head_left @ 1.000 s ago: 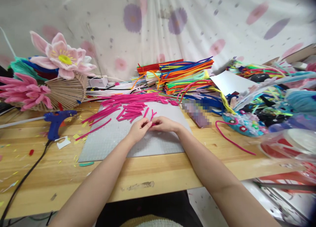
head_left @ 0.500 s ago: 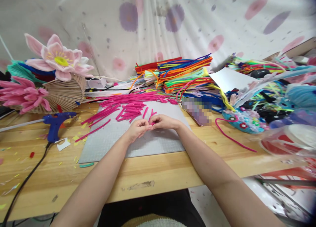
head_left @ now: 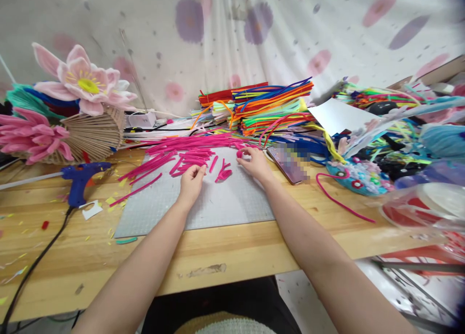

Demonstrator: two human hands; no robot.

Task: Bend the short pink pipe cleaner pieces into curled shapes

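Note:
My left hand (head_left: 192, 183) hovers over the grey cutting mat (head_left: 163, 215), just in front of a pile of short magenta pipe cleaners (head_left: 194, 159). Its thumb and fingers are pinched together; anything between them is too small to make out. Farther right, my right hand (head_left: 256, 164) has thumb and forefinger curved apart around a magenta loop (head_left: 240, 153) at the mat's back right; whether they touch it is unclear. Between the hands lie a small bent magenta piece (head_left: 223, 173) and a single short length (head_left: 213, 164). Long magenta pipe cleaners (head_left: 196, 141) stretch along the back.
A phone (head_left: 288, 164) lies right of the mat. Bundled colourful pipe cleaners (head_left: 272, 104) are stacked behind. On the left are a blue glue gun (head_left: 80, 181) and a pink fluffy flower (head_left: 87, 84). A decorated blue piece (head_left: 358, 176) and a plastic tub (head_left: 421, 205) stand right.
My hands were together over the mat's middle, fingering a magenta piece. They have parted, the left moving slightly left and the right going back and right to the loops. The bent piece is now uncovered.

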